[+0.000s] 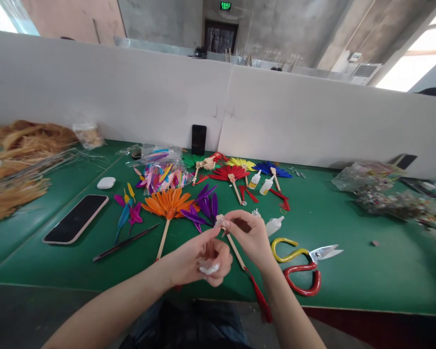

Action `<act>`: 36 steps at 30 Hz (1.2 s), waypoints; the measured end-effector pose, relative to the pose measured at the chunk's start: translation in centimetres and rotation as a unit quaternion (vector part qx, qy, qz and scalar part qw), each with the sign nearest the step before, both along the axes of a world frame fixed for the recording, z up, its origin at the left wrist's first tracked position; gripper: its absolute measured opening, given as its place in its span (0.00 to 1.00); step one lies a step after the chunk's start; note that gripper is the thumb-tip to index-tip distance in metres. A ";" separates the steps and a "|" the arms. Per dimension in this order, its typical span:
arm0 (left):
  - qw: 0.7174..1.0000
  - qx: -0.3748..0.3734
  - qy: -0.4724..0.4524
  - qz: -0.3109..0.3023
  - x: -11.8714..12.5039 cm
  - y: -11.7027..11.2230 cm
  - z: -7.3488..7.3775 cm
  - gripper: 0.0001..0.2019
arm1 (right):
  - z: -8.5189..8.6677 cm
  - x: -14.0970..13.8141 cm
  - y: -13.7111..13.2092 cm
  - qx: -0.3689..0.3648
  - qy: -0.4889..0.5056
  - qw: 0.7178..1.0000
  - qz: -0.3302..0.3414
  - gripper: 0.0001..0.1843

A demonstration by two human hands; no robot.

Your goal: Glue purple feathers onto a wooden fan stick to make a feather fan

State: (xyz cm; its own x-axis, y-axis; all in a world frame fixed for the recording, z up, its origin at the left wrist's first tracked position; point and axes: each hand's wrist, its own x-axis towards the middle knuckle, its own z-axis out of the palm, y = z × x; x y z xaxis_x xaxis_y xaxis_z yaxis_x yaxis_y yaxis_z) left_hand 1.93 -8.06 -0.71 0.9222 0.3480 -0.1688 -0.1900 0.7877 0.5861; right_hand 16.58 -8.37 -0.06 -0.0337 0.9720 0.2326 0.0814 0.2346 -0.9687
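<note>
My left hand point(203, 259) is curled around a white crumpled scrap point(209, 269), with its thumb and forefinger stretched up to my right hand point(249, 235). My right hand pinches a small pale piece point(221, 222), and the left fingertips meet it there. Its exact kind is too small to tell. Just beneath lies a purple feather fan point(205, 206) with a wooden handle point(236, 252) and a red tassel point(259, 298); the hands hide its middle. An orange feather fan point(169, 204) rests to the left. A white glue bottle point(274, 225) lies by my right hand.
Yellow-and-red-handled scissors point(312, 257) lie open at right. Left are a pen-like stick point(125, 243), loose feathers point(131, 211) and a phone point(76, 219). Behind are a red fan point(228, 173), bagged feathers point(163, 174) and two glue bottles point(255, 180). A white partition point(294, 111) borders the table.
</note>
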 end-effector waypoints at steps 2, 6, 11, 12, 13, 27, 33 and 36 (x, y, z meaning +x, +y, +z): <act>1.000 -0.028 -0.008 -0.008 -0.1 -1.4 -0.2 0.31 | -1.1 -0.2 -0.6 -0.011 0.005 1.000 0.009 0.11; 0.999 0.012 0.027 -0.027 -1.0 -3.6 -0.6 0.36 | -3.1 1.1 -1.5 -0.003 0.003 0.997 -0.079 0.13; 0.873 0.350 0.334 0.056 -4.5 -2.2 -1.4 0.29 | -5.0 3.8 -2.9 -0.028 -0.076 0.990 -0.117 0.15; 0.808 0.428 0.395 0.092 -5.4 -1.4 -1.8 0.25 | -5.4 4.1 -3.2 -0.043 -0.103 0.988 -0.104 0.16; 0.747 0.480 0.446 0.113 -6.1 -0.6 -2.3 0.22 | -5.8 4.3 -3.6 -0.060 -0.128 0.986 -0.090 0.18; 0.322 0.599 0.730 0.070 -7.9 2.8 -4.6 0.17 | -8.9 7.3 -5.1 -0.093 -0.286 0.942 -0.150 0.19; 0.343 0.571 0.746 0.018 -9.1 1.5 -5.5 0.20 | -9.5 7.5 -4.9 -0.077 -0.270 0.951 -0.130 0.21; 0.344 0.569 0.747 0.017 -8.6 1.4 -5.8 0.20 | -8.9 6.7 -4.6 -0.083 -0.259 0.955 -0.122 0.20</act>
State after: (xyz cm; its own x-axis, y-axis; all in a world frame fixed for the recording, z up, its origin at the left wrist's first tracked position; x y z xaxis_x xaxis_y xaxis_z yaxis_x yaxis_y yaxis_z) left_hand -6.64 -6.68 -6.53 0.0951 0.9789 -0.1809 0.9946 -0.1012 -0.0247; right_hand 23.30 -12.94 -8.96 0.1303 0.9874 0.0894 0.5923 -0.0053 -0.8057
